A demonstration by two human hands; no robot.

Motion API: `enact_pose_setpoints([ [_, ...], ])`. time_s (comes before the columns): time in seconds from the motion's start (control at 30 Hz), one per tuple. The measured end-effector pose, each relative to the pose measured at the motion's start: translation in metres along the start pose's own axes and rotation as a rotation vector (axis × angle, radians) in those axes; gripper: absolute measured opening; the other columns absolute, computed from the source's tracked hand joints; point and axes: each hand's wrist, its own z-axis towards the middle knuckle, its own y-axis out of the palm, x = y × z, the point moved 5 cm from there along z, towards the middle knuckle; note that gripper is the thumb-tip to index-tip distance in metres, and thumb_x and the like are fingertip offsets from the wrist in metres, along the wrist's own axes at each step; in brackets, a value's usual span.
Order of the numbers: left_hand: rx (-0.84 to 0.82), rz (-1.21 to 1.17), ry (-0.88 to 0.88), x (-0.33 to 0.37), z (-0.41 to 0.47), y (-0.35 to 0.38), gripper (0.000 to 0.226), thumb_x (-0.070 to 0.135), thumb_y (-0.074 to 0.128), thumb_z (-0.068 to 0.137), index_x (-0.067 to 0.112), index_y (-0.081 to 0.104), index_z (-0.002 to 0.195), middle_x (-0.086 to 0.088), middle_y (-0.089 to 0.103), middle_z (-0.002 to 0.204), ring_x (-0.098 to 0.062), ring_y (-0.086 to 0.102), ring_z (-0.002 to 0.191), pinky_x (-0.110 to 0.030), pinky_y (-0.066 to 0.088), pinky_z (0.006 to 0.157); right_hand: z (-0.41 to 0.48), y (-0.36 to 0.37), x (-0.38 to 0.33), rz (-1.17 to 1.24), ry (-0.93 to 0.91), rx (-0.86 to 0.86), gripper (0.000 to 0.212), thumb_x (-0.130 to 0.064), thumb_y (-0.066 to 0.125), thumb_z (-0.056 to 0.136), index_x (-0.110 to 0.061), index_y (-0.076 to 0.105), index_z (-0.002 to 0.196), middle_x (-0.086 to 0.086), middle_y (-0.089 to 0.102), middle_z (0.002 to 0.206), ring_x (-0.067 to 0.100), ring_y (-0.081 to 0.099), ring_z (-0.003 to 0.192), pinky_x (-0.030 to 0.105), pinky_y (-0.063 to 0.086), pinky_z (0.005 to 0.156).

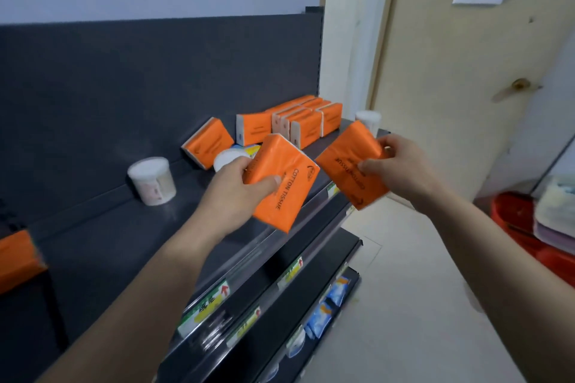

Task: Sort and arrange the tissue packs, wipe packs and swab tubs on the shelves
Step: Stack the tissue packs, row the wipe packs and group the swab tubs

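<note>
My left hand [231, 193] grips an orange tissue pack [284, 177] above the front edge of the dark top shelf [102, 227]. My right hand [401, 165] grips a second orange tissue pack [348, 152] just to its right. Several orange tissue packs [303, 120] stand in a group at the shelf's far right end, and one tilted orange pack [207, 141] leans to their left. A white swab tub [152, 180] stands by the back panel, another swab tub [227, 158] lies behind my left hand, and a third swab tub [368, 120] stands at the far right corner.
Another orange pack [17, 258] shows at the left edge. Lower shelves [311, 295] carry price labels and blue wipe packs [329, 305]. A beige door [460, 78] stands to the right, with a red bucket [529, 227] and folded towels [557, 208] on the floor.
</note>
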Motion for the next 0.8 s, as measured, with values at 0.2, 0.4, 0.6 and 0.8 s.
enact_pose_setpoints([
  [0.2, 0.053, -0.019, -0.006, -0.002, 0.082, 0.006, 0.023, 0.036, 0.068, 0.08, 0.023, 0.06, 0.096, 0.007, 0.067, 0.089, -0.014, 0.064, 0.083, -0.031, 0.05, 0.073, 0.083, 0.003, -0.013, -0.058, -0.036, 0.027, 0.034, -0.013, 0.071, 0.074, -0.018, 0.056, 0.104, 0.006, 0.06, 0.097, 0.02, 0.057, 0.079, 0.026, 0.044, 0.06],
  [0.4, 0.249, -0.048, 0.003, -0.003, 0.139, -0.015, 0.02, 0.031, 0.066, 0.082, 0.018, 0.059, 0.096, 0.008, 0.065, 0.086, -0.006, 0.06, 0.078, -0.019, 0.041, 0.062, 0.147, 0.026, -0.02, -0.095, -0.088, -0.008, 0.041, -0.017, 0.072, 0.075, -0.018, 0.055, 0.112, 0.004, 0.06, 0.098, 0.023, 0.059, 0.087, 0.03, 0.047, 0.069],
  [0.6, 0.403, -0.023, -0.069, -0.016, 0.179, -0.027, 0.022, 0.03, 0.066, 0.083, 0.015, 0.058, 0.097, 0.001, 0.065, 0.089, -0.014, 0.061, 0.079, -0.026, 0.046, 0.065, 0.208, 0.052, -0.031, -0.097, -0.17, -0.086, 0.037, -0.015, 0.07, 0.076, -0.018, 0.054, 0.11, 0.001, 0.057, 0.094, 0.018, 0.054, 0.08, 0.024, 0.04, 0.057],
  [0.8, 0.443, 0.019, -0.146, -0.023, 0.208, -0.008, 0.021, 0.026, 0.067, 0.082, 0.016, 0.058, 0.099, 0.003, 0.063, 0.086, -0.014, 0.061, 0.08, -0.026, 0.046, 0.068, 0.271, 0.079, -0.033, -0.127, -0.262, -0.23, 0.033, -0.016, 0.07, 0.074, -0.017, 0.056, 0.104, -0.001, 0.055, 0.087, 0.021, 0.055, 0.081, 0.028, 0.044, 0.063],
])
